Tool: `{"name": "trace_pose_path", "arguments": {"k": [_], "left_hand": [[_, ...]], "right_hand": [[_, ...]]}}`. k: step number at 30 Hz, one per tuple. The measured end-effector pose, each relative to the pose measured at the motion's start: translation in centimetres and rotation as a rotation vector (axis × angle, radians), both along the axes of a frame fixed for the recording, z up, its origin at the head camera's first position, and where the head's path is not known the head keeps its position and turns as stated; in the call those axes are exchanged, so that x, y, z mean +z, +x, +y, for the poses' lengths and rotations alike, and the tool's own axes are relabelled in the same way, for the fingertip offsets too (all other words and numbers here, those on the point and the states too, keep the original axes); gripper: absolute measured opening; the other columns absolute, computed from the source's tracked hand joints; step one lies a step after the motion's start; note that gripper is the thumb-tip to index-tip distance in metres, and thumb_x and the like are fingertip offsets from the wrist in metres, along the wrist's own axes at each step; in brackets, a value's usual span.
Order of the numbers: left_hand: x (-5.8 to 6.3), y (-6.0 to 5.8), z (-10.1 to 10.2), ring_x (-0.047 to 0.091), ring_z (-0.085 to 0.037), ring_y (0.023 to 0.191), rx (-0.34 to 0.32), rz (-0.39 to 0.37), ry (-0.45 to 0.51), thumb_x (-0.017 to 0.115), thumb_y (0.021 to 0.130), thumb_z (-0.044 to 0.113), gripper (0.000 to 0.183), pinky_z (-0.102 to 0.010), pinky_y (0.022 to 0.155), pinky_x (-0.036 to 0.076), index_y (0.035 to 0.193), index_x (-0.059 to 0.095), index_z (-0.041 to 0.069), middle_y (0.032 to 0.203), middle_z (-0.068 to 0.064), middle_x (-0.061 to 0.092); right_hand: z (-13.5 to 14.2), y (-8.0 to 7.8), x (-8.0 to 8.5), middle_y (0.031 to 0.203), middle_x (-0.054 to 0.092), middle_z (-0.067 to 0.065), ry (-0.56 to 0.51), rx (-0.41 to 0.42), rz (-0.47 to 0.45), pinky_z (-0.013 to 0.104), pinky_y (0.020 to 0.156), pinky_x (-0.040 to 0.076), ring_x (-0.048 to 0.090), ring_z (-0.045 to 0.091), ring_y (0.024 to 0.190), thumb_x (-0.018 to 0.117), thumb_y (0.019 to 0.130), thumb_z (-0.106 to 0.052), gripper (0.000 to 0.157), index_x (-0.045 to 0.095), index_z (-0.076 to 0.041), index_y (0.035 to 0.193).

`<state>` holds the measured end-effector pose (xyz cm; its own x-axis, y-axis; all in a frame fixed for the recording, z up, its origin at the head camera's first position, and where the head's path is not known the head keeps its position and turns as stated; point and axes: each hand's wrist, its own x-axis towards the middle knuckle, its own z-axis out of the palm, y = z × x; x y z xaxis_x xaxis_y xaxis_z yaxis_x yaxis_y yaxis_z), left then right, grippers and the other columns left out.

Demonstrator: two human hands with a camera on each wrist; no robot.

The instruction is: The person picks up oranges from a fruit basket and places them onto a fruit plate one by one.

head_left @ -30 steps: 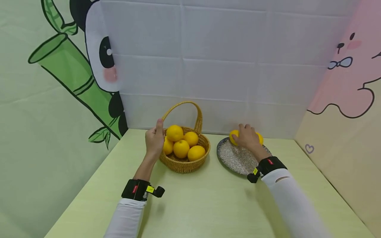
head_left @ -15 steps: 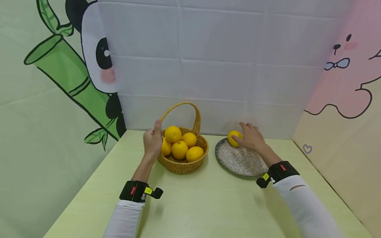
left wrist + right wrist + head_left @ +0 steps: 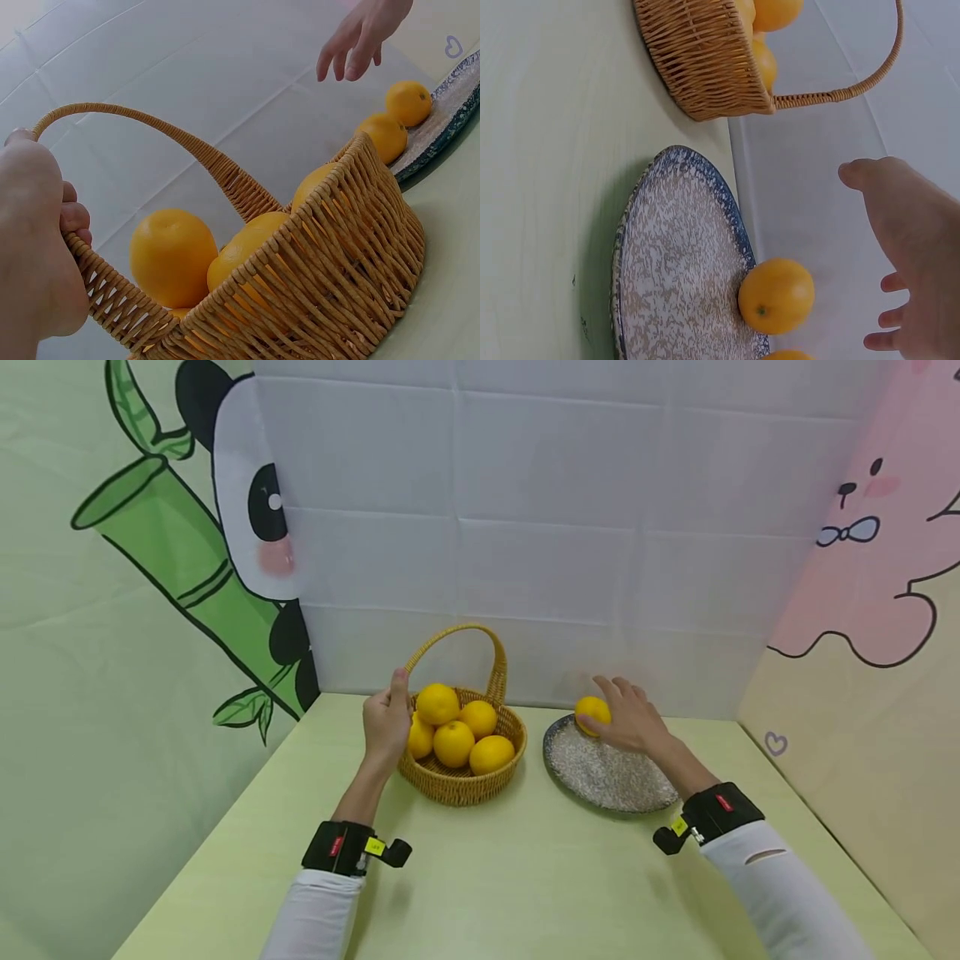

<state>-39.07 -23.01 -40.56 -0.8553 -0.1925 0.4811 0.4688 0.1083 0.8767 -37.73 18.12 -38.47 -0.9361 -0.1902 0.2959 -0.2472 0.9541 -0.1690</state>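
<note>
My left hand (image 3: 387,725) grips the left side of the handle (image 3: 500,677) of a wicker basket (image 3: 459,789). Several oranges (image 3: 453,743) fill the basket, which stands on the table. To its right lies a speckled grey plate (image 3: 607,781) with a dark blue rim. Two oranges rest at the plate's back edge; one orange (image 3: 592,714) shows in the head view, while the other is hidden behind my right hand (image 3: 633,718). In the left wrist view that hand hangs apart from the plate's oranges (image 3: 409,103). Its fingers are spread and hold nothing in the right wrist view.
A pale green table (image 3: 480,877) carries basket and plate. Close behind them rises a white cloth backdrop (image 3: 555,568). Side walls with a panda and bamboo drawing (image 3: 187,543) and a pink animal drawing (image 3: 862,577) stand left and right.
My right hand has come off the oranges at the plate's back edge and drawn slightly right and back, its fingers loosening. The left hand keeps its hold on the basket handle.
</note>
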Motion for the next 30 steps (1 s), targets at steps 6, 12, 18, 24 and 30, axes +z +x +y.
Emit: {"name": "trace_pose_path", "arguments": {"k": [6, 12, 18, 24, 30], "left_hand": [[0.1, 0.1, -0.1, 0.027, -0.011, 0.041, 0.002, 0.001, 0.001, 0.044, 0.100, 0.070, 0.072, -0.023, 0.038, 0.022, 0.056, 0.039, 0.013, 0.048, 0.007, 0.033], [0.1, 0.3, -0.1, 0.027, -0.010, 0.041, -0.001, -0.003, 0.005, 0.044, 0.100, 0.070, 0.073, -0.022, 0.038, 0.021, 0.056, 0.038, 0.013, 0.048, 0.007, 0.032], [0.1, 0.3, -0.1, 0.027, -0.009, 0.040, 0.002, -0.006, 0.012, 0.045, 0.102, 0.067, 0.071, -0.022, 0.038, 0.021, 0.056, 0.038, 0.014, 0.047, 0.009, 0.032], [0.1, 0.4, -0.2, 0.027, -0.008, 0.040, 0.011, -0.006, 0.015, 0.046, 0.102, 0.067, 0.070, -0.023, 0.038, 0.021, 0.055, 0.039, 0.014, 0.047, 0.009, 0.033], [0.0, 0.5, -0.1, 0.028, -0.010, 0.041, 0.001, -0.004, 0.015, 0.046, 0.100, 0.069, 0.072, -0.022, 0.039, 0.021, 0.056, 0.040, 0.014, 0.049, 0.007, 0.034]], "right_hand": [[-1.5, 0.6, 0.4, 0.158, 0.032, 0.027, -0.023, 0.060, 0.032, 0.072, 0.106, 0.032, 0.028, 0.052, 0.140, 0.059, 0.097, -0.061, 0.087, 0.030, -0.012, 0.163], [-2.9, 1.0, 0.3, 0.158, 0.034, 0.026, -0.020, 0.104, 0.036, 0.070, 0.105, 0.034, 0.031, 0.049, 0.140, 0.060, 0.096, -0.062, 0.089, 0.031, -0.012, 0.162], [-4.2, 1.5, 0.2, 0.158, 0.033, 0.027, 0.006, 0.124, 0.029, 0.070, 0.108, 0.031, 0.032, 0.048, 0.140, 0.060, 0.095, -0.063, 0.089, 0.031, -0.013, 0.163], [-5.2, 1.9, -0.1, 0.159, 0.033, 0.025, 0.008, 0.149, 0.034, 0.068, 0.107, 0.034, 0.033, 0.045, 0.141, 0.060, 0.095, -0.063, 0.089, 0.032, -0.013, 0.163], [-6.1, 2.0, -0.2, 0.161, 0.032, 0.020, -0.011, 0.161, 0.027, 0.068, 0.106, 0.035, 0.032, 0.041, 0.142, 0.060, 0.094, -0.066, 0.088, 0.033, -0.017, 0.163]]}}
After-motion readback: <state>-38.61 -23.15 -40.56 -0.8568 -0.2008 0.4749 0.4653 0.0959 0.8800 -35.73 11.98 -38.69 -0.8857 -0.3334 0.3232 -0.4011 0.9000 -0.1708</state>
